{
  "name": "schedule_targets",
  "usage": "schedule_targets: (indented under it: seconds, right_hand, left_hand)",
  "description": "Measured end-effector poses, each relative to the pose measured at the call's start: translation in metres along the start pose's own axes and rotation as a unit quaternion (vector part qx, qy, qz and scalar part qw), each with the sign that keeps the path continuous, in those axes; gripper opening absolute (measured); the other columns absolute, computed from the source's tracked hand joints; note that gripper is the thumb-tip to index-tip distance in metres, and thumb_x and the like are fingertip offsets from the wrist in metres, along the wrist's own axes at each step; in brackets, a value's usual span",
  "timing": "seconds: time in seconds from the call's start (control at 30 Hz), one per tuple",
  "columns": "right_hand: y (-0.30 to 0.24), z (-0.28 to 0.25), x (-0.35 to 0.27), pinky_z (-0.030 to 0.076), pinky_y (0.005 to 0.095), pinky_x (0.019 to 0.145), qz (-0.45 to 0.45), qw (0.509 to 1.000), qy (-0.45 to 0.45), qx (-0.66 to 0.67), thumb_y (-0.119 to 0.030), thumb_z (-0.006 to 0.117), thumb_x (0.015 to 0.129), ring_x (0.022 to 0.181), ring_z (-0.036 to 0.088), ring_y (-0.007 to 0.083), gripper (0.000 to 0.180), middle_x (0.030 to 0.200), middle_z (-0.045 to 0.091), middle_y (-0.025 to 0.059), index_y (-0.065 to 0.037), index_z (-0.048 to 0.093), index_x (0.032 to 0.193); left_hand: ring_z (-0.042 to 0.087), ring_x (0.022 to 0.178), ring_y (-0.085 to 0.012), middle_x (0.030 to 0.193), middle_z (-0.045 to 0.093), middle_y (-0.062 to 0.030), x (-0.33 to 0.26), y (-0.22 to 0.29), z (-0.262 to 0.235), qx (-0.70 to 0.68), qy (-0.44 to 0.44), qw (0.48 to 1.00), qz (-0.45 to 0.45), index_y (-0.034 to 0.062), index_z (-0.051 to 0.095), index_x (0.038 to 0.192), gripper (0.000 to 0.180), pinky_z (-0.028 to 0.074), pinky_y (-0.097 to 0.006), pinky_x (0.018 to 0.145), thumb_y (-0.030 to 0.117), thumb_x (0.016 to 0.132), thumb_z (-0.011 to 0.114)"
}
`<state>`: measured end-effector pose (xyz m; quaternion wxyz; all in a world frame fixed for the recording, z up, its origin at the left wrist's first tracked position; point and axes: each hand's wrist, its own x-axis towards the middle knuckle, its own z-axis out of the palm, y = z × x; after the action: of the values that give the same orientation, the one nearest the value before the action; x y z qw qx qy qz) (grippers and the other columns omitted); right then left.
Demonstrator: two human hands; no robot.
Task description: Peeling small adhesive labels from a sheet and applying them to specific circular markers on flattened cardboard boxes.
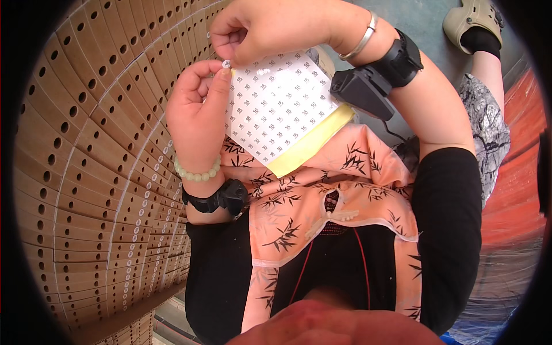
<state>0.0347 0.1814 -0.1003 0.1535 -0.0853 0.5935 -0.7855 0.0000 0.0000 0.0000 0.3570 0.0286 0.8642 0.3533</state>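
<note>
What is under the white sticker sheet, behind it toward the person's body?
A yellow backing sheet shows past the sticker sheet at its lower edge, with the peach patterned garment below. The sheet covers whatever lies directly behind its middle.

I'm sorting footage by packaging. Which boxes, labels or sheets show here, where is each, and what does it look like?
Sticker sheet: centre, against the chest; white, rows of small round stickers, yellow lower edge.
Single sticker: small white round, pinched between left hand and right hand.
Cardboard boxes: left side; brown stacked rows with round holes, small white round labels.
</note>
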Motion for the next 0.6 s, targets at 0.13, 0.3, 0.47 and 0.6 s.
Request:
schedule_targets:
  seconds: [0.13,0.3,0.47,0.6]
  right_hand:
    - [-0.001,-0.001,-0.003,0.045,0.0303,0.055,-0.004,0.999,0.009,0.043,-0.010,0.058,0.074,0.058,0.054,0.0157,0.009,0.063,0.059,0.0072,-0.002,0.060,0.073]
    - [0.007,0.004,0.004,0.045,0.0304,0.055,0.027,0.999,0.023,0.032,-0.010,0.059,0.074,0.058,0.054,0.0156,0.008,0.063,0.059,0.0072,-0.001,0.060,0.073]
    - [0.045,0.014,0.022,0.046,0.0328,0.057,-0.075,0.983,0.167,0.005,-0.009,0.060,0.072,0.059,0.055,0.0184,0.008,0.064,0.058,0.0096,-0.001,0.059,0.074]
    - [0.097,0.041,0.059,0.047,0.0357,0.059,-0.472,0.725,0.455,-0.212,-0.009,0.061,0.071,0.063,0.058,0.0261,0.009,0.066,0.058,0.0125,-0.001,0.056,0.072]
  left_hand:
    - [0.054,0.067,-0.0009,0.079,0.065,-0.0005,0.001,-0.002,0.001,-0.011,-0.008,1.000,0.001,-0.0012,0.058,0.104,0.016,0.040,-0.014,0.057,0.007,0.091,0.060]
    - [0.052,0.065,-0.0006,0.076,0.064,0.0003,0.000,-0.002,0.000,0.006,-0.008,1.000,-0.012,-0.0015,0.058,0.109,0.021,0.039,-0.015,0.057,0.009,0.092,0.060]
    - [0.052,0.062,-0.0022,0.071,0.063,0.0001,0.000,0.000,-0.001,0.155,-0.087,0.981,-0.079,0.0007,0.060,0.112,0.025,0.042,-0.019,0.057,0.012,0.089,0.063]
    - [0.054,0.062,-0.0042,0.071,0.064,-0.0021,-0.001,0.000,0.005,0.187,-0.130,0.971,-0.071,0.0016,0.062,0.109,0.023,0.043,-0.021,0.057,0.012,0.088,0.063]
